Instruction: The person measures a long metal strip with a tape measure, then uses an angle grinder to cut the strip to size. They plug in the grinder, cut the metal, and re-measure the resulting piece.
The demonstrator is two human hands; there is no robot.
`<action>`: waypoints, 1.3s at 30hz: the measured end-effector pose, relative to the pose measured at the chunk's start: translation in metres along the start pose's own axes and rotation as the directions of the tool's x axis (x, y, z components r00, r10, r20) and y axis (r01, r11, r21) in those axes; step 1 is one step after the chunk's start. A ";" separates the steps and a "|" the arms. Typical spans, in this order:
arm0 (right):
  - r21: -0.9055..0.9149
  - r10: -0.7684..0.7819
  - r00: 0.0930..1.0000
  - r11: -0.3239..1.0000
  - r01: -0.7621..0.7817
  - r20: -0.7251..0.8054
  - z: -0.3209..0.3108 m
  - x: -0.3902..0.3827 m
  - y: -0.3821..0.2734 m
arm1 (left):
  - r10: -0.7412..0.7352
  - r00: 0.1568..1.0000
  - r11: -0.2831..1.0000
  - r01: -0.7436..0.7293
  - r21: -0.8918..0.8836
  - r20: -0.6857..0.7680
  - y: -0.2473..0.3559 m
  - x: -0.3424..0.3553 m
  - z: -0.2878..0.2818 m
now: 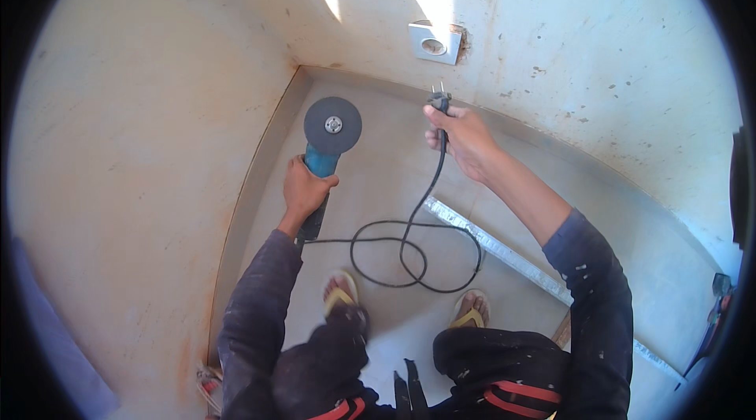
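Observation:
My left hand (pixel 305 188) is wrapped round the teal body of an angle grinder (pixel 321 160), held up at the left with its dark grey disc (pixel 318 111) facing me. In my right hand (pixel 465 136) is the black two-pin power plug (pixel 439 98), its prongs pointing up and away toward the wall. A little beyond the prongs, and apart from them, is a white wall socket (pixel 434 43) with a round recess. From the plug the black cord (pixel 407 240) hangs down, loops over the floor and runs to the grinder's lower end.
A long whitish metal bar (pixel 504 250) lies slantwise on the pale floor (pixel 378 176), right of the cord loops. Stained walls meet in the far left corner. Tools (pixel 715 314) stand at the right edge. My sandalled feet (pixel 339 291) are close to the cord.

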State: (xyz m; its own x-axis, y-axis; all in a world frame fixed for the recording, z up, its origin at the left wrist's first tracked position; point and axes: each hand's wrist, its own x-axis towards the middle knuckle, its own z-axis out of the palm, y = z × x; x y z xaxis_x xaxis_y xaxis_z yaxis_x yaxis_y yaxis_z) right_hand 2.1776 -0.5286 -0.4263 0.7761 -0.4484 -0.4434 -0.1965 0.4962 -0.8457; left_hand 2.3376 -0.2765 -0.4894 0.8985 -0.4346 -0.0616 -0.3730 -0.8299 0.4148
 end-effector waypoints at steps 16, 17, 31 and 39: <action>-0.051 -0.216 0.920 0.976 0.212 -0.327 0.008 0.062 -0.011 | 0.141 0.977 0.986 -0.124 -0.110 0.163 -0.079 0.044 0.112; 0.044 -0.223 0.911 0.966 0.253 -0.346 0.016 0.068 -0.010 | 0.139 0.976 0.985 -0.118 -0.128 0.170 -0.082 0.044 0.112; 0.171 -0.265 0.802 0.896 0.411 -0.536 0.044 0.098 -0.020 | 0.095 0.963 0.995 -0.097 -0.005 0.253 -0.087 0.047 0.108; 0.114 -0.266 0.758 0.906 0.407 -0.595 0.049 0.105 -0.022 | 0.169 0.939 0.983 -0.139 -0.118 0.298 -0.091 0.048 0.107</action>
State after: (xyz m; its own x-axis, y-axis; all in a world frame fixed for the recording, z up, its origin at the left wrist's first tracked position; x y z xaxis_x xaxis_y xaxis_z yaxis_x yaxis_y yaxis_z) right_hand 2.2933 -0.5504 -0.4395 0.2840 -0.9144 -0.2885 0.2062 0.3521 -0.9130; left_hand 2.3896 -0.2591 -0.6268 0.7121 -0.6527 -0.2587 -0.4644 -0.7142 0.5237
